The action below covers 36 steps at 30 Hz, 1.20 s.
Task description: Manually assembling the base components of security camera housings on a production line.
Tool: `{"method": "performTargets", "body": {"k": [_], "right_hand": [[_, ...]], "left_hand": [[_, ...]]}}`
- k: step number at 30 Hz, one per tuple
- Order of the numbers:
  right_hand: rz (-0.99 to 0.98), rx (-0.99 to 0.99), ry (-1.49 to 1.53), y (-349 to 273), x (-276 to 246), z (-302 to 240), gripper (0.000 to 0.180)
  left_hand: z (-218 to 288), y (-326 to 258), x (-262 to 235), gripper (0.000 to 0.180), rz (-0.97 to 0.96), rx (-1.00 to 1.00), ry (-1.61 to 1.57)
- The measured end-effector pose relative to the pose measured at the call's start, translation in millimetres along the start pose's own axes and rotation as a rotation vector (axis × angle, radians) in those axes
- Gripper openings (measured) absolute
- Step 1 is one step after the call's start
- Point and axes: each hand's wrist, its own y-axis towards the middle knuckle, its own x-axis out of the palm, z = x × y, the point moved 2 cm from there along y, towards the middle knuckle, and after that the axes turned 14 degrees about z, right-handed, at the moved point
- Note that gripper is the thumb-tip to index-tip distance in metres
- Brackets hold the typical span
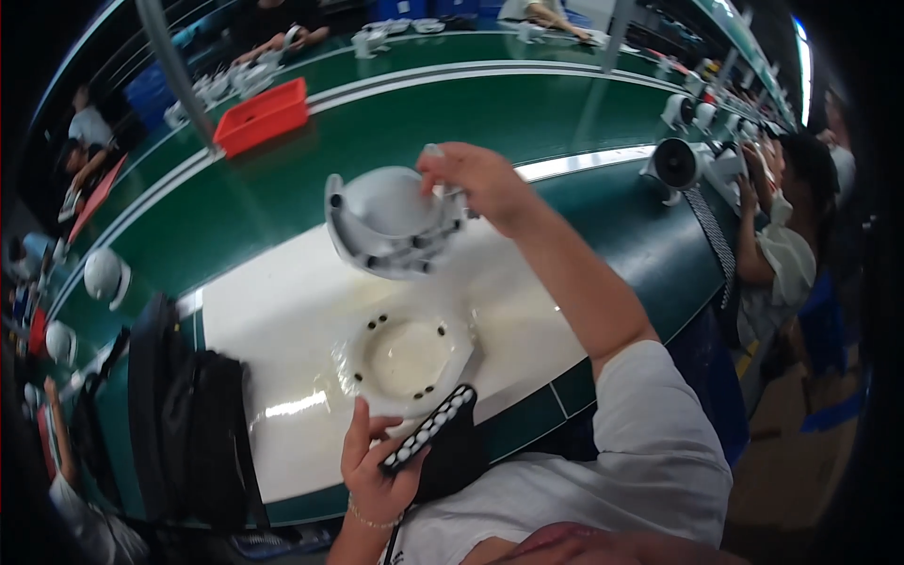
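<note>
My right hand (pixel 476 184) grips the upper edge of a white, bowl-shaped plastic housing (pixel 381 202) and holds it tilted above the work mat. Black round pads line the underside of the housing. Close to my body, my left hand (pixel 381 466) is closed on a black strip with rows of white dots (pixel 428 430). Beyond that strip, a white ring-shaped plastic part (pixel 460 372) with several black dots around its rim lies flat. The white mat (pixel 273 330) bears it. The fingers of my left hand are near the ring's front edge.
A black bag (pixel 188 424) lies left of the mat. Across the green conveyor belt stands a red bin (pixel 264 118). White housings (pixel 104 275) sit at the left, and a white fan-like unit (pixel 676 168) stands at the right. Co-workers sit along both sides.
</note>
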Motion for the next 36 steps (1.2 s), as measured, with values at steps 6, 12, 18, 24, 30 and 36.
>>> {"method": "performTargets", "body": {"k": [6, 12, 18, 24, 30, 36], "right_hand": [[0.203, -1.118, -0.959, 69.0, -16.8, 104.2, 0.010], [0.247, -0.342, -1.164, 93.1, -66.1, 137.6, 0.031], [0.452, -0.292, -1.183, 92.4, -64.9, 148.9, 0.037], [0.531, -0.262, -0.785, 79.1, -89.4, 157.0, 0.045], [0.349, -0.169, -0.637, 46.6, -101.3, 145.9, 0.047], [0.360, -0.219, -0.581, -5.7, -107.8, 120.6, 0.031]], "left_hand": [[3.3, 2.2, 1.4, 0.036, -0.038, 0.004, 0.021], [2.8, 1.8, 2.9, 0.032, -0.051, -0.112, -0.028], [19.0, 8.1, 12.6, 0.066, 0.084, -0.469, -0.063], [19.9, 14.8, 11.8, 0.047, 0.173, -0.615, -0.268], [-15.1, 72.0, 1.6, 0.032, -0.037, -0.612, -0.112], [-71.6, 88.9, 19.1, 0.052, -0.256, -0.478, -0.065]]}}
